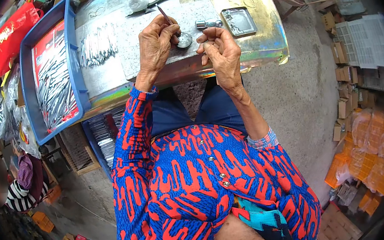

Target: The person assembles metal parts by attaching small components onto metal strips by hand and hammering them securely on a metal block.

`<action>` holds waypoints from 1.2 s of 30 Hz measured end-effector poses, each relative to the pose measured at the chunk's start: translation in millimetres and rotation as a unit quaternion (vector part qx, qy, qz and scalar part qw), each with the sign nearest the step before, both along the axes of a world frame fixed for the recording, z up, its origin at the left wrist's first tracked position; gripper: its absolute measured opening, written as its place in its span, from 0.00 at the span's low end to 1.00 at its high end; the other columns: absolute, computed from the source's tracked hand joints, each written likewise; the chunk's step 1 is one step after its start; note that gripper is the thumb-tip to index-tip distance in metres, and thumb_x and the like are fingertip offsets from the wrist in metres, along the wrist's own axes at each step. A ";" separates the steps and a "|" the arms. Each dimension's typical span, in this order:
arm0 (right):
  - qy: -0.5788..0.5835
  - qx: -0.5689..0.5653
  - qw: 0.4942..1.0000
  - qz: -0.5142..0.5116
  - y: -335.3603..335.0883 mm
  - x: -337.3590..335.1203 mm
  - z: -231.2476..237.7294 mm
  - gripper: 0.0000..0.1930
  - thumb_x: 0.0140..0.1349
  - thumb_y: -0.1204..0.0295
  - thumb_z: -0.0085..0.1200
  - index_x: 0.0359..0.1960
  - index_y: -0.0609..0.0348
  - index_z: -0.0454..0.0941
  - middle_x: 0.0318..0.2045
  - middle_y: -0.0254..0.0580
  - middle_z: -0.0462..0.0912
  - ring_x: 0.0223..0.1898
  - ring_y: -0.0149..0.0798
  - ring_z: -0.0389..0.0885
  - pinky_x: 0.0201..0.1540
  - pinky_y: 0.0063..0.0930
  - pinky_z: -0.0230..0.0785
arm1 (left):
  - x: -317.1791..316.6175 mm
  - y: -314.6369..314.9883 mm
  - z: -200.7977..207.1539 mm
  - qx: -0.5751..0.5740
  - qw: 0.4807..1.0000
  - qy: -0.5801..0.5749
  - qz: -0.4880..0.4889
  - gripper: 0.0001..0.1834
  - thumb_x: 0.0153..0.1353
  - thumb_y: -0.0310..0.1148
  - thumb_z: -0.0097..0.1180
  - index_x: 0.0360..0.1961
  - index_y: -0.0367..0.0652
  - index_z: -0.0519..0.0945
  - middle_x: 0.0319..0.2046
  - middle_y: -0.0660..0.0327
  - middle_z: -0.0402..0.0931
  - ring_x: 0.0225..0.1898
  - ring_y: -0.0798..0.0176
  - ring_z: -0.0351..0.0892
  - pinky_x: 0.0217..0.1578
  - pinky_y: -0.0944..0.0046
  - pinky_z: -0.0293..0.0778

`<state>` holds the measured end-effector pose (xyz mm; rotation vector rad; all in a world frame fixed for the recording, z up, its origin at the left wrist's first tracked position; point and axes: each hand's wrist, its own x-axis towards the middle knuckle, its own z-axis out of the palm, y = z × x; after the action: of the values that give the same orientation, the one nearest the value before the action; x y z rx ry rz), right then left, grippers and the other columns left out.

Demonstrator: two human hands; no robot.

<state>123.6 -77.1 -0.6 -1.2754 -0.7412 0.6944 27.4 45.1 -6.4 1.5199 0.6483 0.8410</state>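
Observation:
My left hand (156, 44) is closed around a thin dark metal strip (163, 13), which sticks up past the fingers at a slant. Just right of it, a small round dish (184, 40) rests on the worn grey work board (132, 32). My right hand (223, 53) hovers by the board's near right edge, thumb and fingertips drawn together; whatever is between them is too small to make out. Beyond that hand lies a short shiny metal cylinder (209, 23). A shallow rectangular tray (239, 21) with small thin metal pieces sits to its right.
A blue bin (75, 52) full of silvery metal strips (54, 83) stands at the left, with a loose row of strips (98, 44) beside it. A black-handled tool (164, 1) and a plastic bag (136, 2) lie at the back. Another person (26, 182) is at far left.

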 end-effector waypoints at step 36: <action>-0.061 -0.030 0.991 0.112 12.2 2.8 10.5 0.13 0.51 0.76 0.55 0.37 0.62 0.67 0.26 0.31 0.69 0.27 0.23 0.68 0.30 0.16 0.64 | 5.8 -9.3 -17.8 0.239 0.971 -0.007 0.031 0.03 0.49 0.20 0.51 0.25 0.37 0.70 0.21 0.54 0.70 0.23 0.56 0.73 0.24 0.65 0.68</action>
<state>126.5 -64.9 9.9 -1.3104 -0.9801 0.8311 33.2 35.8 -24.2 1.9288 0.5042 1.1097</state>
